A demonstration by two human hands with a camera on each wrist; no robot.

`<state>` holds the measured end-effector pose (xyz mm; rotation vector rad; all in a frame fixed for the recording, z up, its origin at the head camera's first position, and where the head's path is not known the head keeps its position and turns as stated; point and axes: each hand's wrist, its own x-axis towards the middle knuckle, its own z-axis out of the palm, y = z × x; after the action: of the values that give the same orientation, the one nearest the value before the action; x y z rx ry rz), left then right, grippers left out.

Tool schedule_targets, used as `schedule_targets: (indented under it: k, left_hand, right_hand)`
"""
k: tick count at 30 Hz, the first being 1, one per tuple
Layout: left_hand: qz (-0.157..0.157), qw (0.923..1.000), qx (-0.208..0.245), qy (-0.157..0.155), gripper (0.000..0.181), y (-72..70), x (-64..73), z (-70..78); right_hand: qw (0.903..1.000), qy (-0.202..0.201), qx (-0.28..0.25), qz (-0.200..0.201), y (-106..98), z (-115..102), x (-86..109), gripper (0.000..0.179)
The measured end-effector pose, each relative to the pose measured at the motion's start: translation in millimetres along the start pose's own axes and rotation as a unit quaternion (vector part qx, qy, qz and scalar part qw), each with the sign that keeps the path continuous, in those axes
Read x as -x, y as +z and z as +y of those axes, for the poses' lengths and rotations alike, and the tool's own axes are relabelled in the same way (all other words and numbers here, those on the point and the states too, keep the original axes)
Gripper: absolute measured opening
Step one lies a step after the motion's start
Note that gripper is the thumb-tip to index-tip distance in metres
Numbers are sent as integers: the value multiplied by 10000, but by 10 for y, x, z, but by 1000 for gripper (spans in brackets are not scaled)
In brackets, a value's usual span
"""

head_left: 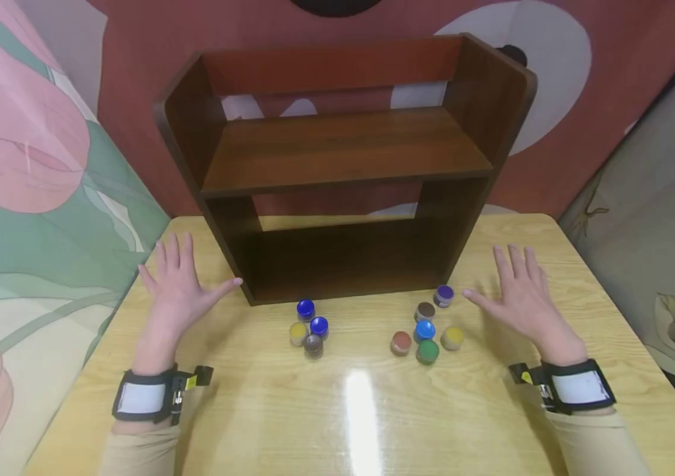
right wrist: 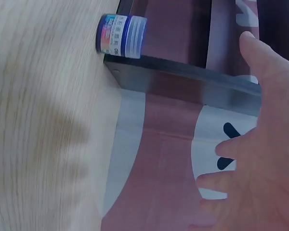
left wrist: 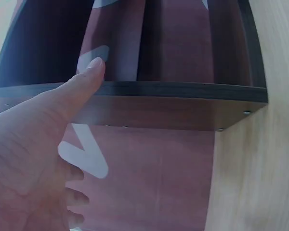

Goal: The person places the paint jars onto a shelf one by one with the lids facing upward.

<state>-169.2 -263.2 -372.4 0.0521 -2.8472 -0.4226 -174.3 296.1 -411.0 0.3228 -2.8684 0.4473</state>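
Note:
A dark brown wooden two-tier shelf (head_left: 346, 149) stands upright at the back of the table. My left hand (head_left: 178, 297) is spread wide beside its left panel, holding nothing, with the thumb tip near the panel's lower front edge. On the other side my right hand (head_left: 521, 301) is also spread and holds nothing; its thumb points toward a purple-lidded paint jar (head_left: 443, 295) by the shelf's lower right corner. Close by that jar are brown (head_left: 425, 311), light blue (head_left: 424, 330), green (head_left: 428, 351), yellow (head_left: 453, 338) and red (head_left: 400, 343) paint jars.
In front of the shelf's left half sit two dark blue jars (head_left: 305, 309), a yellow jar (head_left: 298, 333) and a grey-brown jar (head_left: 313, 345). The light wood table (head_left: 266, 416) carries everything. Patterned cloth (head_left: 605, 106) hangs behind the shelf and at both sides.

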Motion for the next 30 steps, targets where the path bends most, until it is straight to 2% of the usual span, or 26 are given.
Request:
schedule_targets:
  k: [3, 6, 8, 10, 12, 16, 21, 25, 28, 30]
  left_hand:
    - [543, 9981, 259, 152, 122, -51, 4, 46]
    - [1345, 9874, 646, 529, 119, -87, 6, 87]
    - [1919, 9728, 906, 931, 116, -105, 3, 114]
    - [2402, 9545, 1094, 1385, 110, -115, -6, 139]
    - [2638, 9400, 1265, 1755, 101, -117, -16, 176]
    - [2777, 9232, 1563, 2147, 84, -83, -18, 288]
    - [3044, 9093, 1877, 2129, 62, -58, 4, 392]
    - [3120, 9073, 1808, 2162, 49, -54, 27, 428]
    - [2930, 9111, 1505, 2478, 39, -23, 55, 468]
    - [2680, 9126, 1370, 2767, 34, 10, 76, 514]
  right_hand:
    - [9990, -262, -148, 328, 6, -27, -22, 101]
    - [9964, -434, -428, 589, 3, -60, -49, 93]
    - [9950, -430, -635, 644, 0, -85, -66, 89]
    - [9940, -337, -841, 621, -12, -111, -85, 85]
    - [9926, -236, -1021, 610, -27, -143, -110, 83]
    - [9909, 20, -1229, 544, -59, -220, -173, 82]
    - [9887, 349, -1355, 544, -74, -331, -258, 80]
    - [9818, 585, -1725, 534, -80, -422, -327, 77]
    - [9737, 702, -2097, 542, -86, -468, -377, 74]
    - [9695, 724, -2271, 574, -84, -482, -396, 71]
